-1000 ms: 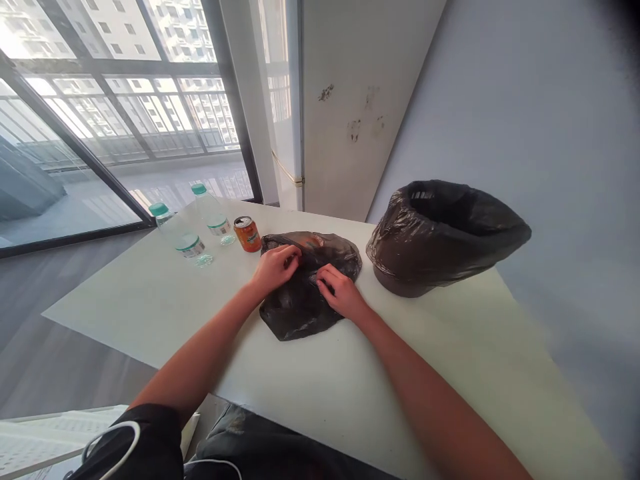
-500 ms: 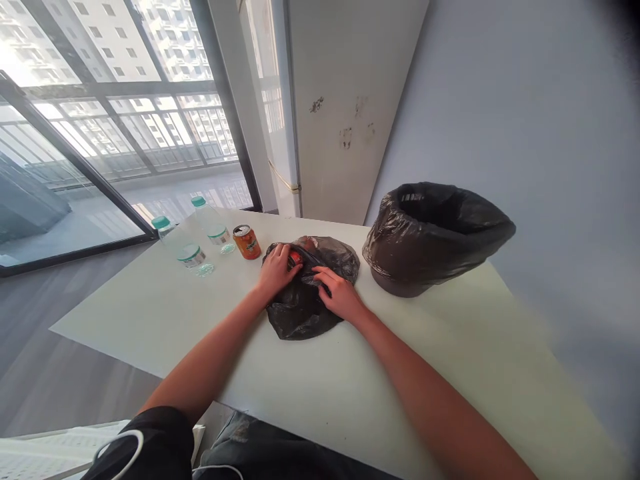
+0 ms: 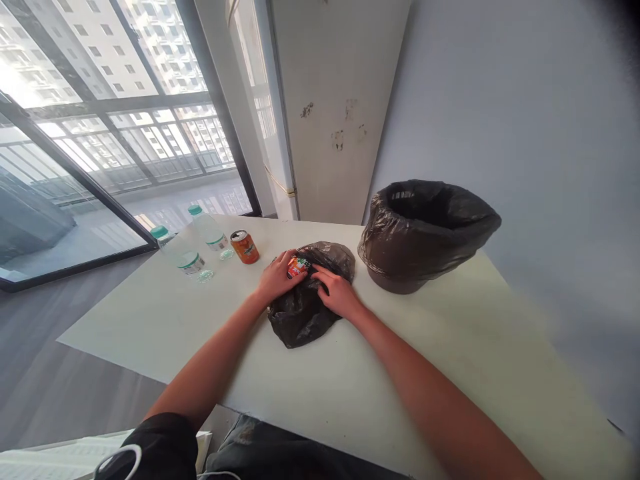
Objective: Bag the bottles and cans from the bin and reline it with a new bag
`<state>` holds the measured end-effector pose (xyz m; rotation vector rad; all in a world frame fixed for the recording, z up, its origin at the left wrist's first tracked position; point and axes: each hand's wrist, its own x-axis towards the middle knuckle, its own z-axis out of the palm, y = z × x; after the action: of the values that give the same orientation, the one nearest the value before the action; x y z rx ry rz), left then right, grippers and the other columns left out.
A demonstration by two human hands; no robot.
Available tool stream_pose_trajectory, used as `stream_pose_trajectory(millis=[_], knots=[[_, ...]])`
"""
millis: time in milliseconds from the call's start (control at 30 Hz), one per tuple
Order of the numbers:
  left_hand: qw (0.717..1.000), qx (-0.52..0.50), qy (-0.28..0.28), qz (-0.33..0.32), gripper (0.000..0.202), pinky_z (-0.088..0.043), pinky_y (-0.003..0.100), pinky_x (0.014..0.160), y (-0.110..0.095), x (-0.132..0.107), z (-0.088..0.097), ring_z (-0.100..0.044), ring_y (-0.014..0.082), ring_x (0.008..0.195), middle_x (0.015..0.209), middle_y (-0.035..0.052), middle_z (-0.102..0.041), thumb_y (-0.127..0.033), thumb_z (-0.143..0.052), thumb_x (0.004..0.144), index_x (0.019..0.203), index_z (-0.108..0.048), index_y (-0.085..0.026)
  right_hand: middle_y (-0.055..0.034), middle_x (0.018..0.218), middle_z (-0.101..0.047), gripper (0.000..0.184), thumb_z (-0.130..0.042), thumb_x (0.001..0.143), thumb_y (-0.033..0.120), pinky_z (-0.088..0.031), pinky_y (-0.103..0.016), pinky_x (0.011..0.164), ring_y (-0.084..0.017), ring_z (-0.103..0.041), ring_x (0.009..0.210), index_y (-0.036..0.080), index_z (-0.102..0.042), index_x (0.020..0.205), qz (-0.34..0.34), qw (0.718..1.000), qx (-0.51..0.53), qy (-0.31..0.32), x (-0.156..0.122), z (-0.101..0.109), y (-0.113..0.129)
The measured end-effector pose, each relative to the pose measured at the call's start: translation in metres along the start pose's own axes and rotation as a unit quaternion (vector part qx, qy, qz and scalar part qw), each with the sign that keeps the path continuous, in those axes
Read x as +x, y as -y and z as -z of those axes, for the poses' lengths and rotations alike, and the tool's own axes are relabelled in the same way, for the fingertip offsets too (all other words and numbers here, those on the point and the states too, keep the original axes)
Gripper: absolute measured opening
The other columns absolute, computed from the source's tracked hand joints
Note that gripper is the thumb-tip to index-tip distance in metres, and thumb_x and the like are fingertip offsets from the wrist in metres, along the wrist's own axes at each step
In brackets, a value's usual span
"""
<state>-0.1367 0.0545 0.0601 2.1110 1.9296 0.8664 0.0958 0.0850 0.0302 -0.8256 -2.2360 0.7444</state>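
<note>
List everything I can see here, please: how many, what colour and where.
Held can: one, red-orange, in the left hand, among the bag's folds
Bag: one, black, under both hands
Upright can: one, orange, on the table, right of the bottles
Bottles: two, clear with green caps, table's far left
Bin: one, dark, table's right side
Liner: one, black, over the bin
Table: one, white, centre
Tall cabinet: one, off-white, beyond the table
Wall: one, pale blue-grey, right
Window: one, dark-framed, left; buildings outside
Floor: grey, left
Cable: white, by the sleeve
Sleeve: one, black, lower left
Hands: two, left hand on the held can, right hand on the bag
</note>
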Motion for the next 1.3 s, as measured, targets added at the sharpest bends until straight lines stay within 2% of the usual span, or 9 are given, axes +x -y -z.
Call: stream_pose_trajectory(millis=[133,300,467,633,700,833,1000,1133,1300], knots=[[0.988,-0.149,0.023,-0.017,0.083,-0.059,0.045,0.099,0.011,0.001,0.012,-0.072,0.0296,0.114,0.143,0.0139,-0.064,-0.047,-0.08,0.086,0.158,-0.042,-0.027,-0.0077,0.163,-0.057,0.04,-0.054,0.09,0.003,-0.047,-0.045,0.125,-0.025,-0.059,0.147,0.023,-0.072,0.121,-0.007,0.999,0.02,-0.03,0.002,0.001,-0.003],[0.907,-0.39,0.157,0.006,0.086,-0.063,0.045,0.095,0.025,-0.005,0.046,-0.073,0.0343,0.119,0.147,0.0155,-0.065,-0.064,-0.08,0.082,0.156,-0.051,-0.031,-0.01,0.162,-0.057,0.042,-0.056,0.088,0.003,-0.047,-0.047,0.125,-0.027,-0.061,0.144,0.022,-0.071,0.122,-0.05,0.996,0.012,-0.069,0.004,-0.001,-0.011],[0.842,-0.532,0.082,0.039,0.101,-0.062,0.058,0.094,0.022,-0.01,0.058,-0.072,0.0434,0.12,0.137,0.0239,-0.07,-0.09,-0.067,0.072,0.146,-0.062,-0.021,-0.0113,0.151,-0.066,0.038,-0.055,0.088,0.004,-0.052,-0.047,0.12,-0.027,-0.067,0.137,0.021,-0.073,0.116,-0.062,0.995,0.012,-0.071,0.005,-0.003,-0.014],[0.799,-0.598,0.029,0.047,0.101,-0.059,0.055,0.104,0.023,-0.009,0.07,-0.068,0.0416,0.128,0.14,0.0212,-0.069,-0.084,-0.077,0.066,0.142,-0.065,-0.019,-0.0121,0.149,-0.068,0.036,-0.055,0.088,0.004,-0.051,-0.049,0.121,-0.028,-0.066,0.138,0.021,-0.074,0.114,-0.062,0.995,0.013,-0.075,0.005,-0.003,-0.014],[0.805,-0.592,0.005,0.04,0.089,-0.06,0.051,0.104,0.025,-0.009,0.08,-0.069,0.0389,0.127,0.14,0.0193,-0.069,-0.076,-0.083,0.07,0.138,-0.067,-0.02,-0.0121,0.15,-0.067,0.036,-0.055,0.087,0.003,-0.052,-0.05,0.119,-0.029,-0.067,0.136,0.021,-0.073,0.113,-0.061,0.995,0.016,-0.076,0.005,-0.003,-0.015],[0.868,-0.479,-0.112,0.07,0.068,-0.063,0.045,0.097,0.028,-0.02,0.095,-0.073,0.0329,0.119,0.137,0.0164,-0.072,-0.055,-0.091,0.076,0.129,-0.067,-0.021,-0.0126,0.149,-0.068,0.035,-0.055,0.087,0.003,-0.053,-0.051,0.118,-0.03,-0.067,0.137,0.021,-0.073,0.111,-0.061,0.995,0.015,-0.077,0.006,-0.005,-0.017],[0.899,-0.281,-0.28,0.186,0.078,-0.062,0.043,0.098,0.041,-0.061,0.085,-0.074,0.0298,0.116,0.134,0.0108,-0.072,-0.044,-0.099,0.066,0.131,-0.06,-0.025,-0.0129,0.144,-0.071,0.034,-0.055,0.086,0.003,-0.054,-0.05,0.116,-0.03,-0.069,0.133,0.021,-0.074,0.109,-0.05,0.996,0.009,-0.08,0.006,-0.006,-0.019],[0.891,-0.137,-0.307,0.306,0.075,-0.06,0.045,0.096,0.062,-0.079,0.078,-0.075,0.0305,0.108,0.119,0.0079,-0.075,-0.049,-0.097,0.061,0.12,-0.057,-0.025,-0.0124,0.141,-0.072,0.033,-0.055,0.086,0.003,-0.056,-0.046,0.113,-0.028,-0.071,0.129,0.02,-0.074,0.108,-0.043,0.996,0.01,-0.078,0.006,-0.005,-0.019],[0.895,-0.07,-0.29,0.333,0.073,-0.058,0.039,0.087,0.07,-0.075,0.081,-0.074,0.0286,0.103,0.114,0.0058,-0.074,-0.054,-0.092,0.063,0.117,-0.052,-0.026,-0.0119,0.139,-0.073,0.033,-0.055,0.086,0.004,-0.055,-0.046,0.113,-0.028,-0.07,0.13,0.021,-0.073,0.107,-0.036,0.996,0.012,-0.079,0.006,-0.004,-0.019]])
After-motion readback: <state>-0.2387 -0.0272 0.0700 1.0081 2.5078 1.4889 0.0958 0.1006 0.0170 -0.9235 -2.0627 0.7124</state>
